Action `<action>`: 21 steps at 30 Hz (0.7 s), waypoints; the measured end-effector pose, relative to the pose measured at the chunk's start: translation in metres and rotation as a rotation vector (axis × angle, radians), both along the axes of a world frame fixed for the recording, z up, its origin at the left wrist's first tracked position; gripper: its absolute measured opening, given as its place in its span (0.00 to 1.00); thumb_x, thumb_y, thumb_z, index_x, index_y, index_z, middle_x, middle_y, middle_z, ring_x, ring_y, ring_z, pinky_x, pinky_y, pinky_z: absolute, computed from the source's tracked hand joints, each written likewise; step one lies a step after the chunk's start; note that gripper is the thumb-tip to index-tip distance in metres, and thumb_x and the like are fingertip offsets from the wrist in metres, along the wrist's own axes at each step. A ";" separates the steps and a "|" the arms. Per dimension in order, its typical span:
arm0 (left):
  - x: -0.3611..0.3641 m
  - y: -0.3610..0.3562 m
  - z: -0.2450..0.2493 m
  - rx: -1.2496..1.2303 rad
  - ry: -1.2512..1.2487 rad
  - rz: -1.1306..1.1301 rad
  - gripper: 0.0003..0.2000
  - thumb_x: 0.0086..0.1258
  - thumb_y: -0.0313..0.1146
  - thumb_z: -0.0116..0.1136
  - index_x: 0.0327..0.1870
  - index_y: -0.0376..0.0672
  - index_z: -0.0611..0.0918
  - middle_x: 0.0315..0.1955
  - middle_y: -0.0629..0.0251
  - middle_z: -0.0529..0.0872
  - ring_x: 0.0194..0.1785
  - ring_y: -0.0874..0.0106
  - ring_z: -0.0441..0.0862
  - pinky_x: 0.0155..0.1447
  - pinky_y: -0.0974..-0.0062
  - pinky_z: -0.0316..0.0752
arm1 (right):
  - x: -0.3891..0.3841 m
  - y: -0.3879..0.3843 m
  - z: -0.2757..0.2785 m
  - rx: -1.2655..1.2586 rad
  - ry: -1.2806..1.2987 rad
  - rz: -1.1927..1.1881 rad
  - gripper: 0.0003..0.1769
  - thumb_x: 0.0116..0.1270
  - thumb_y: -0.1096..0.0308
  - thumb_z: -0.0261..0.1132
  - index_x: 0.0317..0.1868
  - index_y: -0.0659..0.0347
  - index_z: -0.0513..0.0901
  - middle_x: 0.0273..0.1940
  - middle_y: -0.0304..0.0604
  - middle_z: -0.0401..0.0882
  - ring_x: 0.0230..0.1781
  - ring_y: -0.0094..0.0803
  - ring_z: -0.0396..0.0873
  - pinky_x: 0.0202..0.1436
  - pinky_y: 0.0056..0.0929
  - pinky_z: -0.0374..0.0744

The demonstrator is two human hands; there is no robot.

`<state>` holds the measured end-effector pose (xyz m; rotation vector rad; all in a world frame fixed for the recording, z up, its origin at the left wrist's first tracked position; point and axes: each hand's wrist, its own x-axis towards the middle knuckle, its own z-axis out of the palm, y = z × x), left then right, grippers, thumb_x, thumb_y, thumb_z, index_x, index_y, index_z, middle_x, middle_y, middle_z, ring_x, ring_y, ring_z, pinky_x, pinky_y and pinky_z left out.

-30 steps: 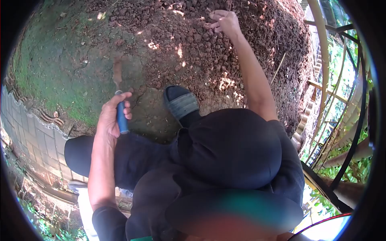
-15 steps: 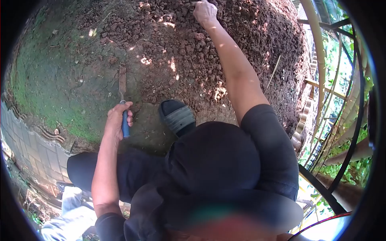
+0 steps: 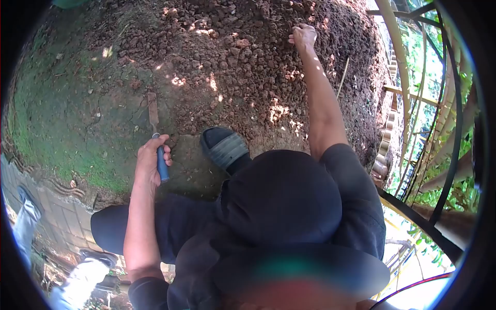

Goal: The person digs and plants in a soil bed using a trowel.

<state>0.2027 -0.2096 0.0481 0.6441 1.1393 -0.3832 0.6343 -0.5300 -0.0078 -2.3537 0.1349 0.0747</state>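
My left hand (image 3: 149, 159) is wrapped around the blue handle of a garden trowel (image 3: 153, 108). Its narrow, rusty blade points away from me over the mossy ground. My right arm reaches far forward, and my right hand (image 3: 305, 37) is closed just over or at the loose reddish-brown soil (image 3: 243, 67). Whether anything is in its fingers is too small to make out. The soil is lumpy, with patches of sunlight on it.
My sandalled foot (image 3: 225, 147) rests at the soil's near edge. A thin stick (image 3: 343, 77) lies right of my forearm. Bamboo poles and a dark metal frame (image 3: 447, 103) stand at right. Wavy edging (image 3: 64, 188) borders a paved path (image 3: 62, 214), where another person's legs (image 3: 82, 276) show.
My right hand has moved right and slightly nearer, still closed. The left hand keeps hold of the trowel almost in place. At lower left, the other person's legs have shifted, with feet farther apart.
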 end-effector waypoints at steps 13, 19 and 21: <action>0.004 0.001 0.006 0.037 0.021 -0.022 0.09 0.63 0.33 0.58 0.40 0.39 0.76 0.19 0.69 0.75 0.18 0.79 0.70 0.20 0.82 0.68 | 0.038 0.173 -0.029 -1.033 -0.475 0.736 0.06 0.54 0.66 0.61 0.26 0.54 0.85 0.21 0.38 0.78 0.26 0.34 0.80 0.26 0.35 0.77; 0.003 0.002 0.001 0.073 0.039 -0.044 0.08 0.65 0.33 0.57 0.40 0.39 0.76 0.19 0.69 0.75 0.17 0.79 0.70 0.19 0.81 0.67 | 0.071 0.225 -0.107 -1.150 -0.613 0.987 0.07 0.54 0.64 0.62 0.27 0.54 0.86 0.25 0.40 0.82 0.27 0.35 0.82 0.27 0.32 0.80; 0.003 0.001 0.000 0.068 0.039 -0.053 0.09 0.65 0.33 0.56 0.41 0.39 0.77 0.19 0.69 0.75 0.17 0.79 0.70 0.19 0.81 0.67 | 0.040 0.209 -0.097 -1.097 -0.642 1.069 0.11 0.58 0.65 0.57 0.29 0.60 0.84 0.23 0.42 0.82 0.23 0.35 0.83 0.27 0.32 0.81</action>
